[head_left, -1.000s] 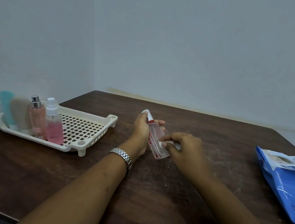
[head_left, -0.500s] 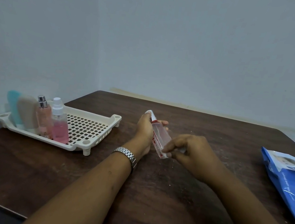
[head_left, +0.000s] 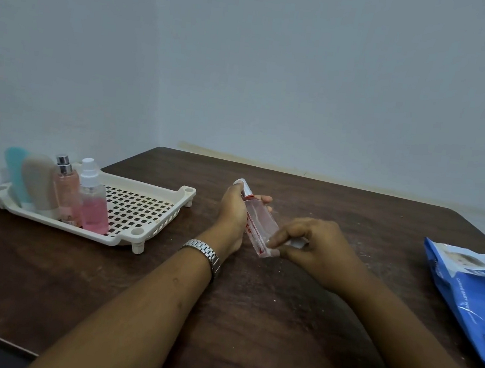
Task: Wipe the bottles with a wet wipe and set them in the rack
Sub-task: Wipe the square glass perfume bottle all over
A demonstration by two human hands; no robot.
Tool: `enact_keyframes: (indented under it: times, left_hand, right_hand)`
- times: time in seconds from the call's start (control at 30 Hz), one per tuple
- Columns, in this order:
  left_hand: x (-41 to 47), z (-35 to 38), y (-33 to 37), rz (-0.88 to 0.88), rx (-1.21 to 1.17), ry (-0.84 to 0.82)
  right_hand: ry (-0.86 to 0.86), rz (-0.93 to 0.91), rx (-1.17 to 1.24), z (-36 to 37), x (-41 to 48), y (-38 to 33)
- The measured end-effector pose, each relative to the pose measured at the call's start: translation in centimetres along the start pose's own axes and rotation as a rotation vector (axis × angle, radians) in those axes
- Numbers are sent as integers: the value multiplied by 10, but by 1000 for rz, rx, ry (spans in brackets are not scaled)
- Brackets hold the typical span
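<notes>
1. Right hand (head_left: pixel 315 246) — fingers pinched on a small white wet wipe (head_left: pixel 298 244), which is pressed to the base of a clear plastic bottle with red print and a white cap (head_left: pixel 258 217).
2. Left hand (head_left: pixel 233 210) — fingers curled round that tilted bottle, mid-table.
3. Cream perforated plastic rack (head_left: pixel 142 205), far left, holds four upright bottles (head_left: pixel 93 212).

The rack (head_left: pixel 141 211) sits left on the table (head_left: pixel 250 321), four bottles (head_left: pixel 94 203) in it, wipes pack (head_left: pixel 473 298) right.

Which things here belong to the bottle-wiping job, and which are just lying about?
Job: clear bottle in the left hand, wet wipe in the right hand, rack, four bottles in it, blue wipe pack.
Not the job: wristwatch, table.
</notes>
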State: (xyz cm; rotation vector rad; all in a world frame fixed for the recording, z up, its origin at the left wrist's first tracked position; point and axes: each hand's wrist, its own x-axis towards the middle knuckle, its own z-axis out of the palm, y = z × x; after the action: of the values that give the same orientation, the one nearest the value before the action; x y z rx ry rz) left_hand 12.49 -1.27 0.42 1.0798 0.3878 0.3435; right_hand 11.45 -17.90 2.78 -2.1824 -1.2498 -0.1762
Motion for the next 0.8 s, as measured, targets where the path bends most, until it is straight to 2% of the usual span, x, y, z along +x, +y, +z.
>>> enact_keyframes:
  times: [0.17,0.43,0.8]
  left_hand:
    - [-1,-1,0,5,33,26]
    - [-6,0,2,-8,22,35]
    - [-10,2,4,9,-8,41]
  right_hand:
    - [54,192,130,0,-1,14]
    - [62,48,49,6,-1,3]
    - [85,194,-39,10,2,30]
